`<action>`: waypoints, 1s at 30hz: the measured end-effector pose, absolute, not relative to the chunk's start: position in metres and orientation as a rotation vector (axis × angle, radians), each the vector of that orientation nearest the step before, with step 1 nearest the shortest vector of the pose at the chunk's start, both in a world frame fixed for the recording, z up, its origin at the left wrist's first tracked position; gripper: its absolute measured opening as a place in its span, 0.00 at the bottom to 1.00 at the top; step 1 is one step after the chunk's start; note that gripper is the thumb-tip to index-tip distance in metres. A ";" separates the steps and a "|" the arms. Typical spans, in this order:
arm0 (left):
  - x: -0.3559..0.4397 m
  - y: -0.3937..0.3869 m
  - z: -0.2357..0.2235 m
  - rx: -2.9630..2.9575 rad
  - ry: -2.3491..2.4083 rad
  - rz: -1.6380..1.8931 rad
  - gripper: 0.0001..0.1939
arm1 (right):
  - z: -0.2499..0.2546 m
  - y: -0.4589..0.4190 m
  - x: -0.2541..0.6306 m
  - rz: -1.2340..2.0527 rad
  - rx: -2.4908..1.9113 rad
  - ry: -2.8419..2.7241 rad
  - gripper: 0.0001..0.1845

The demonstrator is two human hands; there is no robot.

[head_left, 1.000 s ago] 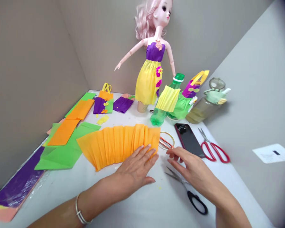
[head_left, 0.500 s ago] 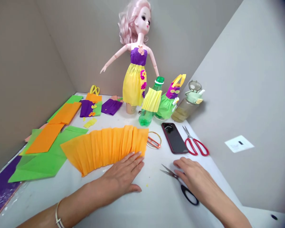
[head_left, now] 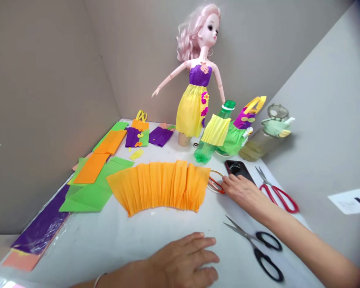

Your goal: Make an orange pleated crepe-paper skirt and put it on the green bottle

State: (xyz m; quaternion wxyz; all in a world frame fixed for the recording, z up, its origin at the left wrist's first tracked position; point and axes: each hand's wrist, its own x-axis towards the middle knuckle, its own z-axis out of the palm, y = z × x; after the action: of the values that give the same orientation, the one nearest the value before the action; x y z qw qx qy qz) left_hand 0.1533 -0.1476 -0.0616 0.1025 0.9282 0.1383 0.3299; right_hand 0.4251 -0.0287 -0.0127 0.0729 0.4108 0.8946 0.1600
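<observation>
A wide sheet of pleated orange crepe paper (head_left: 160, 186) lies fanned on the white table (head_left: 156, 224). My left hand (head_left: 183, 260) rests flat on the table near the front, apart from the paper and holding nothing. My right hand (head_left: 243, 193) reaches forward, empty, with its fingertips beside the red-handled thread snips (head_left: 215, 184). It covers the lower part of a black smartphone (head_left: 237, 169). Black-handled scissors (head_left: 265, 252) lie open-handled below my right wrist.
A doll (head_left: 196, 80) in a purple and yellow paper dress stands at the back, beside a green bottle (head_left: 213, 136) and a water bottle (head_left: 265, 136). Red-handled scissors (head_left: 278, 196) lie right. Green, orange and purple paper sheets (head_left: 90, 192) cover the left.
My left hand has slid back off the orange paper toward me. My right hand has moved forward from beside the black-handled scissors to the snips and smartphone. The view has shifted slightly.
</observation>
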 end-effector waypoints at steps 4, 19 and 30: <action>0.146 -0.148 -0.060 2.705 0.442 0.970 0.07 | -0.005 -0.025 0.426 0.536 1.106 2.664 0.16; 0.127 -0.125 -0.016 2.536 0.672 0.753 0.12 | 0.013 -0.043 0.466 0.069 1.236 2.644 0.13; 0.127 -0.119 -0.007 1.879 0.716 0.768 0.09 | 0.091 -0.062 0.454 -0.916 1.863 2.485 0.14</action>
State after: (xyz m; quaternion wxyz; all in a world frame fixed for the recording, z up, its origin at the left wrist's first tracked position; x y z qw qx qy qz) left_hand 0.1269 -0.1190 -0.0066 0.4746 0.7684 0.2927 0.3142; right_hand 0.4537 -0.0620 0.0912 -0.0481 0.5746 0.7666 -0.2827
